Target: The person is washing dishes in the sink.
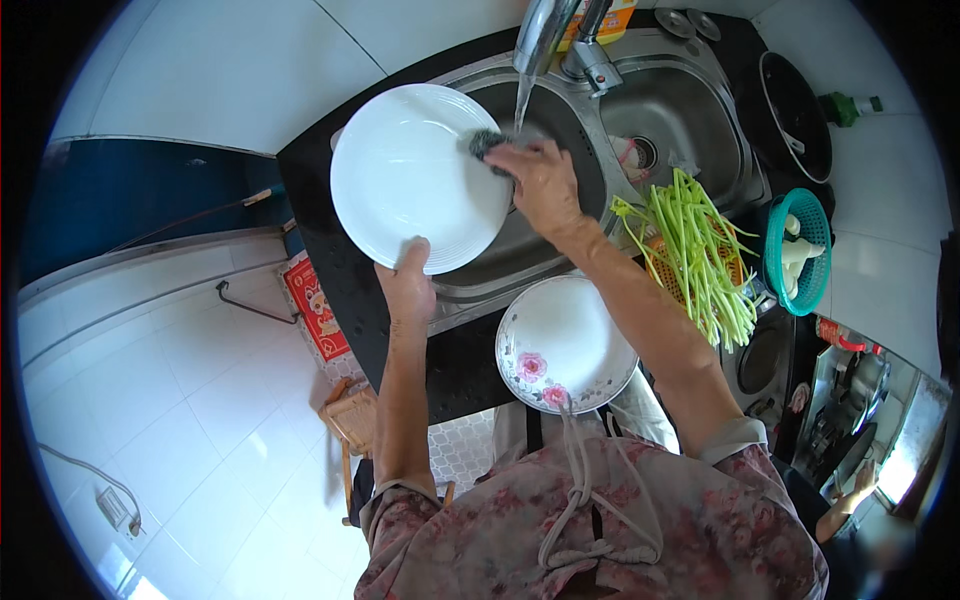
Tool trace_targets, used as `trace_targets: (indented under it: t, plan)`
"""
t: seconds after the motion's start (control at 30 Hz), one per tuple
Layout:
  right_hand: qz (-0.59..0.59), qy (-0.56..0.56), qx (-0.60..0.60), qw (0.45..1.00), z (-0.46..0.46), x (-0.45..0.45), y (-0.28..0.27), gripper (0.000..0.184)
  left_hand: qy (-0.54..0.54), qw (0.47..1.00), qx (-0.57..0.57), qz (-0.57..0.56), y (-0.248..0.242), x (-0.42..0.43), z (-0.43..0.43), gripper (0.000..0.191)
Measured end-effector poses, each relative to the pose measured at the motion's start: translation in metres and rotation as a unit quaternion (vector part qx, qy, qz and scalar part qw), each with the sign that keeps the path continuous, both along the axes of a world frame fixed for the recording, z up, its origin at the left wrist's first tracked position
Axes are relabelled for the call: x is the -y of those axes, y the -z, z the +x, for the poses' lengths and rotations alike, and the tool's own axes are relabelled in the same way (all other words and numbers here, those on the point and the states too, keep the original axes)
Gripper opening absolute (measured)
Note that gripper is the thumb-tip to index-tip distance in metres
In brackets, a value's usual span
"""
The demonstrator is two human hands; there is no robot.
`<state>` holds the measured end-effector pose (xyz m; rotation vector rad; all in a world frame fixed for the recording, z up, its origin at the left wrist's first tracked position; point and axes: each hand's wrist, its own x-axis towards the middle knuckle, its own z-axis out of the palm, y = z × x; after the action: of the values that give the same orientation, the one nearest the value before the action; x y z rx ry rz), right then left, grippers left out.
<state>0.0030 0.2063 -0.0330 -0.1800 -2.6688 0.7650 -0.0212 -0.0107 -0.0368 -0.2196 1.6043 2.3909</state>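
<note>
My left hand (pixel 409 289) grips the lower rim of a large white plate (pixel 412 172), thumb on its face, tilted over the left edge of the left sink basin (pixel 555 202). In my right hand (pixel 544 180) is a dark scouring pad (pixel 489 141), pressed at the plate's right rim. Water runs from the chrome faucet (pixel 544 37) just above the pad. A second plate (pixel 570 330), white with pink flowers, rests at the counter's front edge below my right forearm.
Green vegetable stalks (pixel 694 255) lie over an orange basket (pixel 664 270) right of the sink. Beyond stand a teal basket (pixel 799 217) with pale pieces and a black pan (pixel 784 116). The right basin (pixel 667 105) holds a cloth near its drain. Another person's arm (pixel 844 510) shows at lower right.
</note>
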Motion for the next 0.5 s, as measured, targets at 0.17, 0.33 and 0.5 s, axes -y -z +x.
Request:
trace_targets:
  t: [0.17,0.33,0.5]
  plan:
    - [-0.062,0.105,-0.037,0.992,-0.006,-0.011,0.002,0.046,0.028,0.997,0.067,0.010,0.002,0.004,0.007,0.052]
    - [-0.043,0.116,-0.081,0.989,0.013,0.002,-0.020,0.046,0.076,0.993,0.088,0.021,-0.003,0.006,0.013,0.055]
    - [-0.035,0.067,-0.125,0.989,0.006,0.002,-0.026,0.044,0.116,0.985,0.120,0.045,-0.010,0.001,0.014,0.054]
